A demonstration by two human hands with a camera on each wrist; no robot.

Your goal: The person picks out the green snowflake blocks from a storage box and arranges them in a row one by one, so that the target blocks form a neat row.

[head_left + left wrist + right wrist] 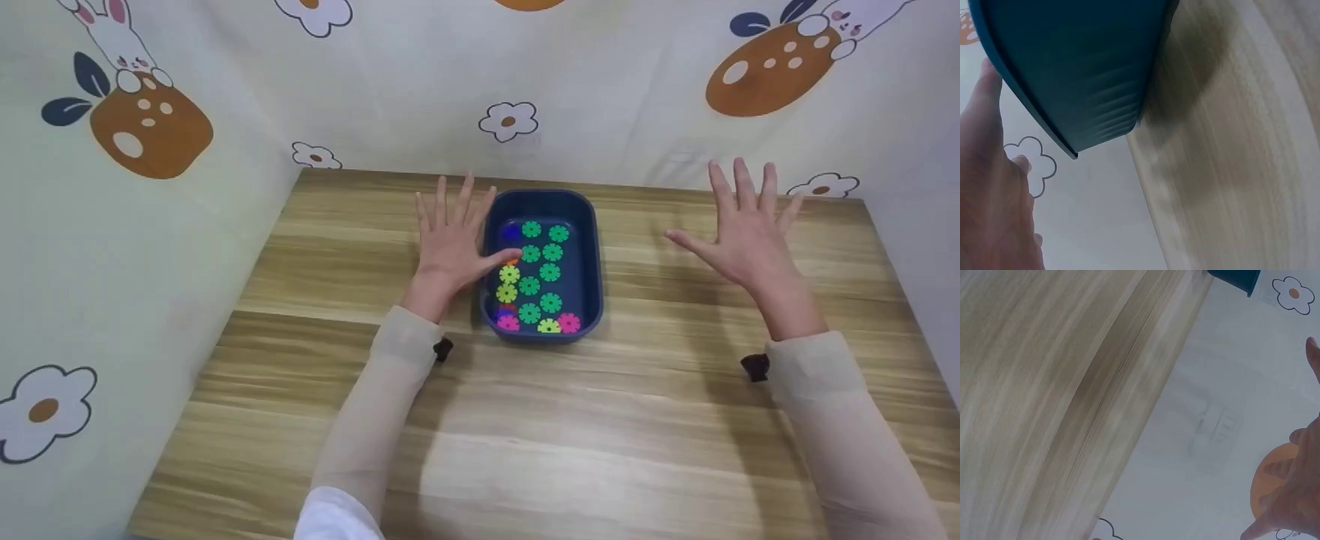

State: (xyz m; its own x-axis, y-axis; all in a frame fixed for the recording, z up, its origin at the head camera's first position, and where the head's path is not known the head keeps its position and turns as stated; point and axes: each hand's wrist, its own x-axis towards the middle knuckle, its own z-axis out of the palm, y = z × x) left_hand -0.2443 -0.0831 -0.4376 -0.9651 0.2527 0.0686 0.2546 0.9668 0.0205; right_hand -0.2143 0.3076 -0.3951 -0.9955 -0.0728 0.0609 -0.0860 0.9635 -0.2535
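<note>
Left hand (450, 244) and right hand (754, 244): fingers spread wide, holding nothing. Dark blue tub (579, 274) of notched discs (550, 272) on the counter (585, 435) between them, long axis away from me, nearer my left, which overlaps its side; touch uncertain.

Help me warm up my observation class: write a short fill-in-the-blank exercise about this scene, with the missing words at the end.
1. In the dark blue tray, more notched discs are ____ than any other colour.
2. In the head view, the left hand overlaps the discs with its ____.
3. The right hand is spread open and holds ____.
4. White ____ with brown centres are printed on the backdrop.

Missing words: green; thumb; nothing; flowers.
</note>
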